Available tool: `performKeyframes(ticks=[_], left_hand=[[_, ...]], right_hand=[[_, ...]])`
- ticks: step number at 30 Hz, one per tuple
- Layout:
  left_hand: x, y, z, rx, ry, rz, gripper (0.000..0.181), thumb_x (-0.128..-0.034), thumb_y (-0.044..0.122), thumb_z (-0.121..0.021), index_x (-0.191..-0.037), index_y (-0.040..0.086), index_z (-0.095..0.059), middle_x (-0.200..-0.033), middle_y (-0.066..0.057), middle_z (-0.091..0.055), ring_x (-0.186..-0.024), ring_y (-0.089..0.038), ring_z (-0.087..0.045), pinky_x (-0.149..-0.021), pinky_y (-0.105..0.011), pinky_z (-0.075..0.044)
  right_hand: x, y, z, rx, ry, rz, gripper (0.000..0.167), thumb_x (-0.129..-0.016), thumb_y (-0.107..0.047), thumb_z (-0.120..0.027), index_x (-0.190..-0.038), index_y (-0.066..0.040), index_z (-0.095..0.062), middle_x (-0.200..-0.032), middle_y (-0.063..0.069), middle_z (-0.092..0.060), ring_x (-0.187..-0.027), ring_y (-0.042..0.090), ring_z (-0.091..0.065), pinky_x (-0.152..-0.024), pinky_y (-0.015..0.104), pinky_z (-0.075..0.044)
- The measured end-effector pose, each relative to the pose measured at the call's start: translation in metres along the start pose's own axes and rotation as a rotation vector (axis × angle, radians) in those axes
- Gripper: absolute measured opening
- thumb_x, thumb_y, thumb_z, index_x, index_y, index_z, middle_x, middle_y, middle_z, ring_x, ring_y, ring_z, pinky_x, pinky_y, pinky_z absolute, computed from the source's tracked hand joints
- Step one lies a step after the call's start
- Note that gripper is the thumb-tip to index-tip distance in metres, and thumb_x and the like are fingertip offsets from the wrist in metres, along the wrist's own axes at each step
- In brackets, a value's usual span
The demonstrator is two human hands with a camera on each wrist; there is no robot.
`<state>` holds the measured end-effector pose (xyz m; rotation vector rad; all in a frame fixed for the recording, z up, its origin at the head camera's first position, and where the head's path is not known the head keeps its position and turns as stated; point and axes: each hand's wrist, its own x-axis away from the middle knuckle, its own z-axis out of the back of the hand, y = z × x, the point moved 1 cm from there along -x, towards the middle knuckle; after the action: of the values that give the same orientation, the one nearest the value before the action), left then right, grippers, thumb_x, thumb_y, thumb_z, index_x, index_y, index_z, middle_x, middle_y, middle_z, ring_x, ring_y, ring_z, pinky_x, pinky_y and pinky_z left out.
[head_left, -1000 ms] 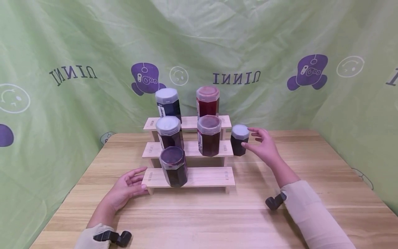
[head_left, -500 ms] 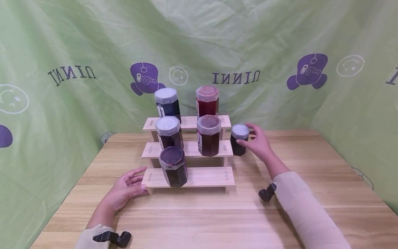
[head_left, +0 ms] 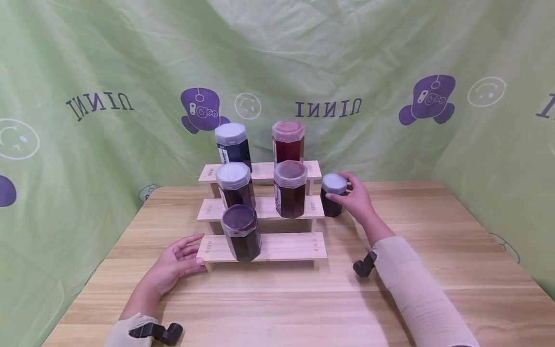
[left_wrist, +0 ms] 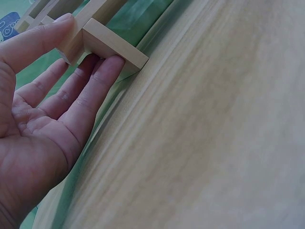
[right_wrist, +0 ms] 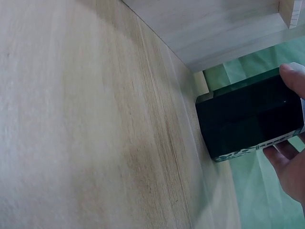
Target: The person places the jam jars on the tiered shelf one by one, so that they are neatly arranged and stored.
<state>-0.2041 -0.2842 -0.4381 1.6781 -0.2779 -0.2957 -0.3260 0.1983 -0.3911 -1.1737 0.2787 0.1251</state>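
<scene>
In the head view, my right hand (head_left: 357,200) holds a dark jar (head_left: 333,206) with a whitish lid, upright beside the stand's right end. The right wrist view shows the thumb on one side of this jar (right_wrist: 250,117) and fingers on the other. My left hand (head_left: 175,262) is at the left end of the lowest step of a three-tier wooden stand (head_left: 288,246). Up close in the left wrist view, the thumb lies at the shelf's edge and the fingertips meet the stand's leg (left_wrist: 114,43); my left hand (left_wrist: 52,114) lightly grips that corner.
A purple-lidded jar (head_left: 241,233) stands on the lowest step. The middle step bears a white-lidded jar (head_left: 235,183) and a brownish-red jar (head_left: 290,190). On top are a dark jar (head_left: 233,144) and a red jar (head_left: 288,142). A green curtain (head_left: 277,58) hangs behind the wooden table (head_left: 269,308).
My right hand has moved left and closed its thumb and fingers around the jar beside the stand. The left hand and the jars on the stand stay where they were.
</scene>
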Motion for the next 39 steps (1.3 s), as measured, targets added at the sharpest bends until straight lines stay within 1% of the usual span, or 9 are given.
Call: performKeyframes(ticks=[3, 7, 13, 17, 21, 25, 29, 34, 39], left_hand=[[0.000, 0.000, 0.000, 0.000, -0.002, 0.003, 0.075, -0.0843, -0.016, -0.058, -0.147, -0.014, -0.017, -0.119, -0.010, -0.060, -0.106, -0.024, -0.064, -0.090, -0.047, -0.056], [0.000, 0.000, -0.001, -0.006, 0.000, 0.009, 0.076, -0.0839, -0.015, -0.059, -0.147, -0.014, -0.016, -0.119, -0.009, -0.061, -0.106, -0.024, -0.064, -0.091, -0.047, -0.056], [0.000, 0.000, -0.002, -0.004, 0.005, 0.010, 0.076, -0.0839, -0.015, -0.059, -0.147, -0.013, -0.017, -0.120, -0.009, -0.061, -0.107, -0.023, -0.064, -0.090, -0.047, -0.056], [0.000, -0.001, -0.002, -0.003, 0.002, 0.011, 0.077, -0.0837, -0.015, -0.059, -0.147, -0.013, -0.016, -0.120, -0.009, -0.061, -0.107, -0.024, -0.064, -0.090, -0.048, -0.056], [-0.001, -0.001, -0.002, -0.008, 0.002, 0.015, 0.077, -0.0837, -0.016, -0.059, -0.148, -0.012, -0.016, -0.121, -0.010, -0.060, -0.107, -0.024, -0.064, -0.090, -0.048, -0.055], [-0.002, 0.000, -0.001, -0.012, 0.006, 0.015, 0.077, -0.0839, -0.016, -0.059, -0.148, -0.011, -0.016, -0.121, -0.010, -0.060, -0.107, -0.024, -0.064, -0.090, -0.048, -0.055], [-0.002, 0.001, -0.001, -0.006, 0.010, 0.016, 0.077, -0.0839, -0.016, -0.059, -0.148, -0.012, -0.016, -0.120, -0.010, -0.060, -0.107, -0.024, -0.064, -0.090, -0.048, -0.055], [0.000, 0.000, 0.000, 0.000, 0.007, 0.010, 0.077, -0.0839, -0.016, -0.059, -0.148, -0.012, -0.016, -0.120, -0.009, -0.061, -0.107, -0.024, -0.064, -0.090, -0.048, -0.056], [0.000, 0.000, 0.000, 0.005, 0.000, 0.004, 0.075, -0.0843, -0.017, -0.058, -0.148, -0.012, -0.017, -0.120, -0.009, -0.062, -0.106, -0.024, -0.065, -0.090, -0.048, -0.056]], right_hand=[[0.001, 0.002, 0.000, 0.005, 0.017, 0.000, 0.076, -0.075, -0.012, -0.084, -0.141, -0.003, -0.046, -0.139, 0.018, -0.046, -0.115, 0.039, -0.051, -0.098, 0.047, -0.051], [0.007, 0.003, 0.001, 0.006, 0.044, -0.019, 0.076, -0.073, -0.013, -0.086, -0.138, -0.003, -0.048, -0.137, 0.018, -0.048, -0.114, 0.039, -0.051, -0.097, 0.047, -0.051], [0.017, 0.001, 0.001, -0.026, 0.078, -0.044, 0.080, -0.070, -0.014, -0.088, -0.138, -0.004, -0.048, -0.135, 0.019, -0.048, -0.117, 0.038, -0.051, -0.097, 0.048, -0.051], [0.024, 0.002, 0.001, -0.044, 0.107, -0.064, 0.079, -0.069, -0.014, -0.089, -0.136, -0.003, -0.048, -0.134, 0.018, -0.050, -0.118, 0.038, -0.051, -0.096, 0.048, -0.051], [0.031, 0.000, 0.001, -0.050, 0.125, -0.085, 0.079, -0.069, -0.015, -0.089, -0.136, -0.004, -0.049, -0.134, 0.018, -0.050, -0.118, 0.037, -0.051, -0.097, 0.048, -0.050], [0.036, -0.005, 0.002, -0.035, 0.131, -0.088, 0.080, -0.068, -0.016, -0.090, -0.136, -0.005, -0.050, -0.133, 0.018, -0.051, -0.118, 0.037, -0.051, -0.098, 0.049, -0.050], [0.041, -0.007, 0.001, -0.015, 0.125, -0.084, 0.080, -0.067, -0.018, -0.090, -0.135, -0.006, -0.051, -0.132, 0.017, -0.052, -0.117, 0.036, -0.051, -0.096, 0.049, -0.051], [0.049, -0.010, 0.000, -0.006, 0.120, -0.074, 0.080, -0.067, -0.017, -0.090, -0.135, -0.005, -0.051, -0.133, 0.017, -0.051, -0.118, 0.035, -0.050, -0.094, 0.048, -0.052], [0.057, -0.013, 0.002, -0.010, 0.112, -0.099, 0.081, -0.067, -0.016, -0.090, -0.137, -0.005, -0.050, -0.136, 0.017, -0.049, -0.119, 0.036, -0.049, -0.096, 0.049, -0.052]])
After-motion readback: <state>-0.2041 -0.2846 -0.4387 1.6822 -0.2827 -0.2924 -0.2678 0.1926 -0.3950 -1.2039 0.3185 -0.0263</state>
